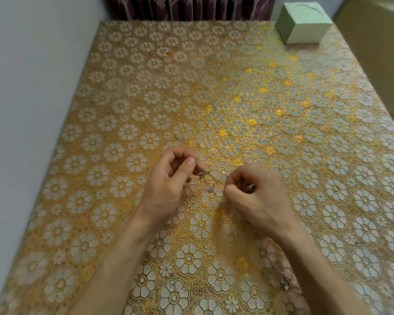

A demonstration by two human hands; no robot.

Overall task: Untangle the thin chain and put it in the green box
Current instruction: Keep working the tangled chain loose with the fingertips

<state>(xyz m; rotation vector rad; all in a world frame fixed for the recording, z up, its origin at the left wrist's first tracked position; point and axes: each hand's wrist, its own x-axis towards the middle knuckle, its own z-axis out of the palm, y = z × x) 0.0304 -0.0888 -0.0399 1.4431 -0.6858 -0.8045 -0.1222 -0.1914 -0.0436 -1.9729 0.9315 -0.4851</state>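
Hands at lower centre: my left hand (168, 178) and right hand (255, 196) each pinch the chain (210, 177). I'd tease knots gently. Box (304, 23) sits upper right.

Both bare forearms extend forward from the lower edge of the view and converge toward the centre. The left hand (168, 180) is loosely curled, thumb extended against the bent index finger in a pinch. The right hand (253, 196) is closed more tightly, knuckles up, fingertips tucked inward. The hands sit near each other, not touching.
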